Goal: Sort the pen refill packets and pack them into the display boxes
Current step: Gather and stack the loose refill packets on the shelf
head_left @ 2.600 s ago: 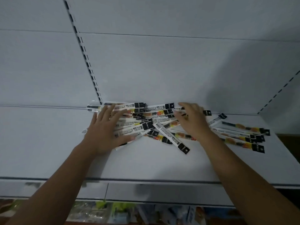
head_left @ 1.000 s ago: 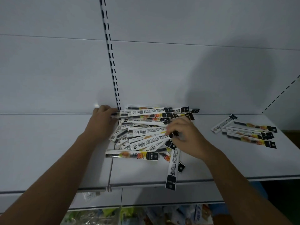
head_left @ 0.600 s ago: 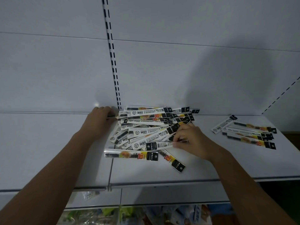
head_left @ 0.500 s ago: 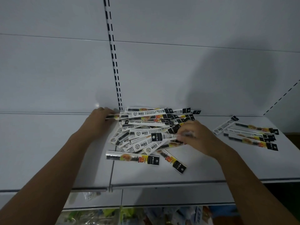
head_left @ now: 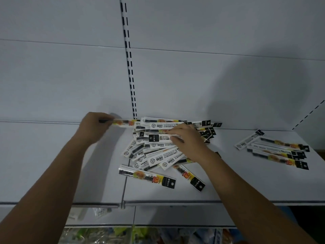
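My left hand (head_left: 95, 125) curls round 1 pen refill packet (head_left: 123, 122) at the back edge of the shelf (head_left: 228, 187). My right hand (head_left: 188, 141) pinches a second packet (head_left: 161, 138) on top of the big pile (head_left: 158, 159) by the back edge. A small bunch (head_left: 274, 150) lies near the right edge.

The blurred left hand (head_left: 93, 125) hides one end of the clear yellow-printed refill packet (head_left: 124, 122) it grips, the right hand (head_left: 190, 143) covers one end of the white black-tipped packet (head_left: 159, 138) it pinches, and the lower packets of the heap (head_left: 154, 155) lie buried.
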A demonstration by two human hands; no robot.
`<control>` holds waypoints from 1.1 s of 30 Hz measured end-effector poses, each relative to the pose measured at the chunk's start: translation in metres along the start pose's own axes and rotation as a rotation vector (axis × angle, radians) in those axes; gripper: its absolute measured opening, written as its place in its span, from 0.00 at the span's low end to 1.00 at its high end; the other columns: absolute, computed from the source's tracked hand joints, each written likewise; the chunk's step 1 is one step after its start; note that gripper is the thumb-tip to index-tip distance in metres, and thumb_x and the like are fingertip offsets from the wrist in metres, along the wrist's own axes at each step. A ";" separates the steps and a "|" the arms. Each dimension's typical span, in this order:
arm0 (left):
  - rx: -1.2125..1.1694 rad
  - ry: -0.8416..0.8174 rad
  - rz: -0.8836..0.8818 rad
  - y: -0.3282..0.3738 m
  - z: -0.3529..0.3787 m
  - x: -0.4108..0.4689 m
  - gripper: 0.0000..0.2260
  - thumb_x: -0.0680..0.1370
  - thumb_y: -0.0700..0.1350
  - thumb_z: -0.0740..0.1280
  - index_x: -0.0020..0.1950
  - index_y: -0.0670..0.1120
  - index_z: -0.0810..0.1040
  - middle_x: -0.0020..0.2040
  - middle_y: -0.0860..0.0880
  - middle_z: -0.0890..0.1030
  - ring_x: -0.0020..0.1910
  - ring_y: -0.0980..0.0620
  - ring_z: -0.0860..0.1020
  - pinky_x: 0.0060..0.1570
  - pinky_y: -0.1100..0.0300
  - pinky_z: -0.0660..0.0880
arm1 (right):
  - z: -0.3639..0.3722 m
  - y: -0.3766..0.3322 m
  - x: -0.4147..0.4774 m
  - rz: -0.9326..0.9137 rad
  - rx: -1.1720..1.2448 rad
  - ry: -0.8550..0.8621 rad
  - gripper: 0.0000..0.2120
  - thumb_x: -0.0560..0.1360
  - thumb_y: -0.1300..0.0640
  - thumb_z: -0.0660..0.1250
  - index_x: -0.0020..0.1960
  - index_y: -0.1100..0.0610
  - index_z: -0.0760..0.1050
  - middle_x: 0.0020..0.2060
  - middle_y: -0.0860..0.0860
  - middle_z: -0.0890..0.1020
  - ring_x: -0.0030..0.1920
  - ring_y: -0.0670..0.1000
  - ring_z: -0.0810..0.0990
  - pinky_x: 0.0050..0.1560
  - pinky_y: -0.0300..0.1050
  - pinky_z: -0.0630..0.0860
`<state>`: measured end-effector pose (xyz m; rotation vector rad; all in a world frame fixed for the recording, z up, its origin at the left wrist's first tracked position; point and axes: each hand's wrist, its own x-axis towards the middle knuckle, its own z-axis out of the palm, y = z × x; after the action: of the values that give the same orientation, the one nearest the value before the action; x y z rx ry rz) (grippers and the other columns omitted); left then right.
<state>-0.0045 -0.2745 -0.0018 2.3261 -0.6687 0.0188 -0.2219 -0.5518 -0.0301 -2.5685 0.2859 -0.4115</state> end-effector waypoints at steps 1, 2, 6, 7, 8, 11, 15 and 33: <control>0.001 0.037 -0.012 -0.003 -0.011 0.001 0.09 0.79 0.37 0.72 0.57 0.43 0.87 0.44 0.42 0.85 0.45 0.42 0.83 0.46 0.58 0.70 | 0.000 0.002 -0.001 0.005 0.001 0.000 0.14 0.81 0.52 0.69 0.66 0.45 0.82 0.59 0.43 0.79 0.59 0.50 0.71 0.61 0.52 0.73; 0.000 0.078 -0.018 -0.004 -0.024 0.001 0.08 0.79 0.37 0.72 0.57 0.42 0.87 0.45 0.41 0.86 0.45 0.40 0.83 0.45 0.58 0.70 | 0.000 0.004 -0.001 0.008 0.005 -0.002 0.14 0.81 0.52 0.69 0.66 0.45 0.82 0.59 0.43 0.79 0.59 0.50 0.71 0.62 0.52 0.73; -0.073 0.200 -0.021 -0.001 -0.068 -0.002 0.10 0.79 0.36 0.70 0.52 0.51 0.85 0.42 0.43 0.85 0.38 0.52 0.82 0.35 0.75 0.71 | -0.002 0.005 -0.001 0.013 0.027 -0.005 0.13 0.81 0.52 0.69 0.64 0.45 0.82 0.59 0.42 0.80 0.60 0.51 0.72 0.63 0.55 0.73; -0.092 0.218 -0.007 0.003 -0.074 -0.003 0.10 0.80 0.36 0.70 0.53 0.50 0.86 0.42 0.44 0.84 0.36 0.58 0.81 0.34 0.77 0.70 | -0.002 0.004 -0.001 0.015 0.029 -0.001 0.13 0.81 0.52 0.69 0.64 0.45 0.82 0.59 0.42 0.80 0.61 0.51 0.72 0.63 0.54 0.73; -0.123 0.225 0.014 0.010 -0.076 -0.005 0.09 0.80 0.37 0.70 0.54 0.48 0.86 0.42 0.45 0.85 0.34 0.60 0.81 0.35 0.77 0.70 | -0.002 0.005 -0.001 0.018 0.036 0.007 0.13 0.81 0.52 0.69 0.64 0.45 0.82 0.59 0.42 0.80 0.61 0.51 0.72 0.64 0.54 0.72; -0.221 0.153 0.111 0.042 -0.057 -0.009 0.08 0.80 0.37 0.71 0.56 0.47 0.86 0.41 0.49 0.85 0.33 0.64 0.80 0.40 0.68 0.76 | -0.004 0.001 -0.001 0.023 0.070 0.043 0.13 0.80 0.53 0.70 0.64 0.47 0.82 0.59 0.43 0.80 0.62 0.51 0.73 0.64 0.52 0.72; -0.291 -0.038 0.127 0.079 0.001 -0.016 0.11 0.82 0.38 0.69 0.58 0.50 0.85 0.39 0.60 0.84 0.34 0.53 0.80 0.41 0.54 0.77 | -0.011 -0.005 -0.003 0.066 0.199 0.160 0.11 0.80 0.57 0.71 0.62 0.52 0.83 0.53 0.41 0.77 0.61 0.48 0.74 0.65 0.47 0.72; 0.199 -0.392 0.699 0.081 0.068 -0.064 0.34 0.70 0.75 0.69 0.72 0.61 0.74 0.76 0.55 0.68 0.76 0.51 0.65 0.75 0.47 0.63 | -0.049 -0.034 -0.064 0.220 -0.122 -0.396 0.13 0.67 0.44 0.82 0.48 0.45 0.83 0.45 0.40 0.78 0.44 0.41 0.78 0.42 0.40 0.75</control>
<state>-0.1097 -0.3379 -0.0142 2.1750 -1.7153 -0.0555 -0.2941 -0.5272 0.0128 -2.6273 0.4509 0.2003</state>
